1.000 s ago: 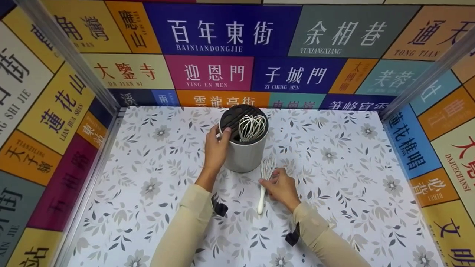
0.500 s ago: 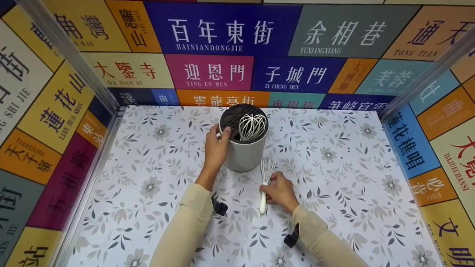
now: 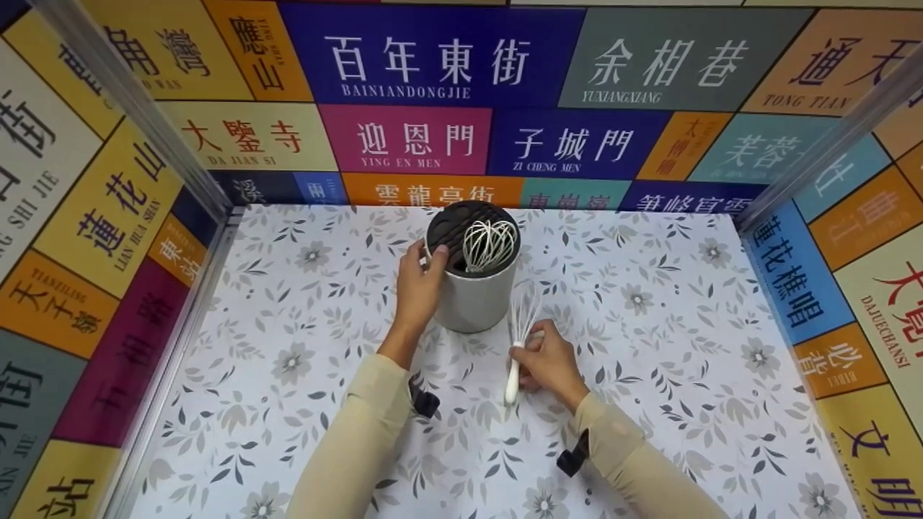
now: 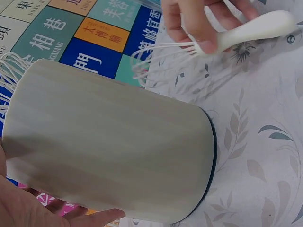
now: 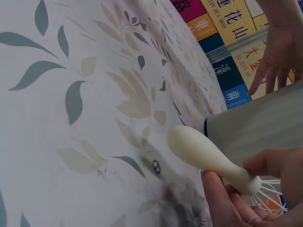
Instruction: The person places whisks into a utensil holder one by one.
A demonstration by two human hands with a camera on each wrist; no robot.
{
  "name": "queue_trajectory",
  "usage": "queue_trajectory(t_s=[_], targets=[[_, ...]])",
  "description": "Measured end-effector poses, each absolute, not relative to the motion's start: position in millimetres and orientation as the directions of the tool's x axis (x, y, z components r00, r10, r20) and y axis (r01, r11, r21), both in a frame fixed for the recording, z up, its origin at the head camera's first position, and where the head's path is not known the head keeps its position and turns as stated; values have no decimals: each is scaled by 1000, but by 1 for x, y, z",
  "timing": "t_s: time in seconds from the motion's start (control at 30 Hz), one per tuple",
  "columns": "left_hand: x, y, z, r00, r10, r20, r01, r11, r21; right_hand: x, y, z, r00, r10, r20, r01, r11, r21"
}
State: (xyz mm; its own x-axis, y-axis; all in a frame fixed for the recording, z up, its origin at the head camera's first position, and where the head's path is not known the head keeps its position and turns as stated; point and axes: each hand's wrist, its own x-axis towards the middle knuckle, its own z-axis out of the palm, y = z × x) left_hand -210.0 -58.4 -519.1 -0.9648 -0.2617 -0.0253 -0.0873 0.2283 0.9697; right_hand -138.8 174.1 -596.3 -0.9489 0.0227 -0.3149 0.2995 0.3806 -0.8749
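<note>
A grey cylindrical utensil holder (image 3: 472,303) with a dark slotted top stands upright on the table. A whisk (image 3: 490,245) sits in the holder, its wire loops above the top. My left hand (image 3: 420,285) holds the holder's left side near the rim, the thumb at the front. In the right wrist view, the left hand's fingers (image 5: 271,80) lie along the holder's side. My right hand (image 3: 546,360) pinches a second whisk (image 5: 201,151) with a white handle near the neck. This whisk is right of the holder, wires pointing away from me, its shadow apart on the cloth.
A white tablecloth (image 3: 303,418) with grey leaves and flowers covers the table. Colourful panels (image 3: 404,140) with lettering close off the back and both sides. A black wrist camera (image 3: 425,404) sits on the left sleeve, another (image 3: 573,461) on the right.
My right hand has shifted its grip to the white whisk's neck and handle, then raised the whisk slightly and moved it away from me. The left hand and the holder have stayed in place.
</note>
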Motion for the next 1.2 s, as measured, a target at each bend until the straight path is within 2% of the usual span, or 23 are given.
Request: queue_trajectory(t_s=[0.27, 0.73, 0.93, 1.2], targets=[[-211, -58, -520, -965, -261, -22, -81, 218, 973, -154, 177, -567, -966, 28, -257, 247, 382, -890], [-211, -57, -521, -962, -272, -6, -75, 245, 967, -181, 175, -507, -990, 25, -140, 142, 258, -956], [-210, -57, -520, -961, -277, -10, -78, 235, 969, -195, 180, -482, -995, 18, -93, 95, 273, -957], [-212, -58, -521, -962, -273, -6, -74, 238, 969, -212, 182, -449, -999, 10, 32, -28, 285, -958]])
